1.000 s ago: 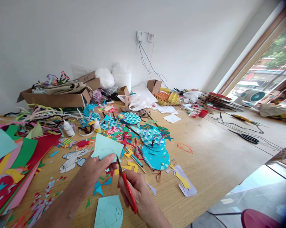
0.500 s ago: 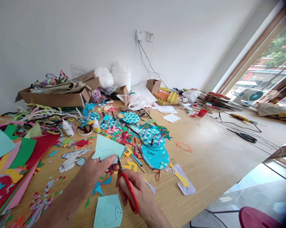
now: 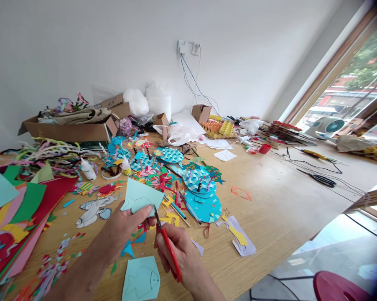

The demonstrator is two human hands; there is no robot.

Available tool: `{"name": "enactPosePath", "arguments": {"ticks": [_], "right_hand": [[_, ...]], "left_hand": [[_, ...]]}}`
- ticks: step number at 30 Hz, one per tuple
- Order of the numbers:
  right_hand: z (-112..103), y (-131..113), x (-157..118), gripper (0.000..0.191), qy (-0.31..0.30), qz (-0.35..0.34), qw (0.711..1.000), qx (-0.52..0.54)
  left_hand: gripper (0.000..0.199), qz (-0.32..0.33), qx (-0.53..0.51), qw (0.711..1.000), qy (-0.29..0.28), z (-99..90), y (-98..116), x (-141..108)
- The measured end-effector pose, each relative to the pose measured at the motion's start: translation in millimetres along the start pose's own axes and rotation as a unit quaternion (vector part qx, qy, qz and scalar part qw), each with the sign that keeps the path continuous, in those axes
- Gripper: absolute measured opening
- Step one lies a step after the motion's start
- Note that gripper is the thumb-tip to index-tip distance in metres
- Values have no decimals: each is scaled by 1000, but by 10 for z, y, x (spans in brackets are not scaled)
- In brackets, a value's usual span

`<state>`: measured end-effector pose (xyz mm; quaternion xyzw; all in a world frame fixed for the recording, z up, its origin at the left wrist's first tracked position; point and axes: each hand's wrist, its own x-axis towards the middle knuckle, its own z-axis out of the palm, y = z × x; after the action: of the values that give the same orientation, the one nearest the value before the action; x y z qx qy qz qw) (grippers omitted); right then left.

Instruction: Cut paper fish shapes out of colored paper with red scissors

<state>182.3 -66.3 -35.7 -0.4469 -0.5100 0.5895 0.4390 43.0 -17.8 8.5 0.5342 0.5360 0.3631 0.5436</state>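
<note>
My left hand (image 3: 136, 219) pinches a light blue sheet of paper (image 3: 143, 193) by its lower edge, thumb on top. A fish outline is drawn on the sheet. My right hand (image 3: 179, 251) is closed around the red handles of a pair of scissors (image 3: 172, 253). Their dark blades meet the sheet's lower right edge, just beside my left thumb. Below my hands, a second light blue paper (image 3: 141, 279) with a drawn fish lies flat on the table. Blue paper scraps (image 3: 128, 249) lie between my wrists.
Coloured paper sheets (image 3: 25, 209) are stacked at the left. Pipe cleaners (image 3: 57, 154), glue bottles (image 3: 87, 169) and a cardboard box (image 3: 72, 131) stand behind. Blue egg-carton crafts (image 3: 199, 184) sit mid-table. Black scissors (image 3: 320, 179) lie at the right, near cables; a red stool (image 3: 335, 287) is below.
The view has shifted very slightly. Both hands, the sheet and the scissors keep nearly the same places, with the blades still at the paper's edge.
</note>
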Motion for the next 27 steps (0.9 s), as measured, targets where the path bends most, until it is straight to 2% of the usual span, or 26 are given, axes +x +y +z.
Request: {"name": "enactPosePath", "arguments": {"ticks": [7,13,20,27], "right_hand": [[-9,24,-17,42,-3,-1,1000,-5],[-45,92,-12,36,0,0,999,-33],[-7,8,-12,34,-28,14,999,16],[-18,11,-14,33,-30,6,999,20]], "left_hand": [[22,-1,-8,1000,-2,8,18,-7],[19,16,27,999,-11,-11,88,-4],[20,26,43,999,-1,-14,79,-18],[20,13,59,998,12,21,159,-78]]}}
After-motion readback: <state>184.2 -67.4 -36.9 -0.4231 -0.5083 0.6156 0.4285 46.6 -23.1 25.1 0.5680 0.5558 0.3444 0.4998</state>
